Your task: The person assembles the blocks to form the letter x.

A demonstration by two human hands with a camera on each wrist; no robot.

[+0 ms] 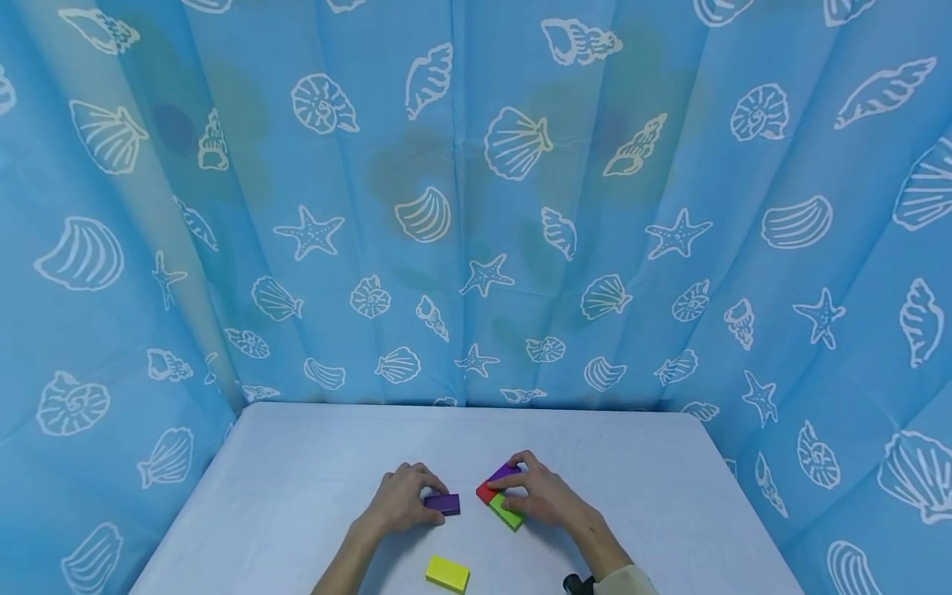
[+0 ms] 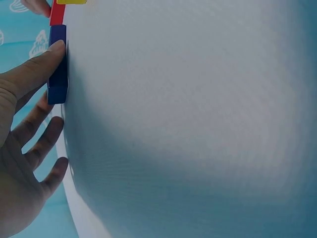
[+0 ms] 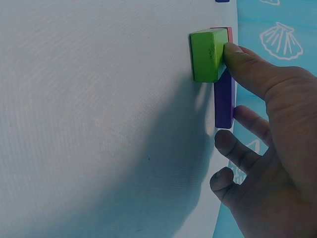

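Note:
My left hand (image 1: 404,500) pinches a dark purple block (image 1: 444,504) between thumb and fingers, low over the white table. In the left wrist view the thumb lies along the side of this dark block (image 2: 58,64). To its right, my right hand (image 1: 546,493) grips a cluster of a red block (image 1: 487,492), a green block (image 1: 507,514) and a second purple block (image 1: 504,472). These meet at an angle, with red at the corner. In the right wrist view the thumb (image 3: 240,59) is at the green block's edge and a finger reaches the purple block.
A yellow block (image 1: 448,573) lies on the white table (image 1: 335,446) near the front. A small black object (image 1: 577,584) shows beside the right sleeve (image 1: 627,581). Blue curtains (image 1: 461,207) with white shell patterns stand behind and at both sides.

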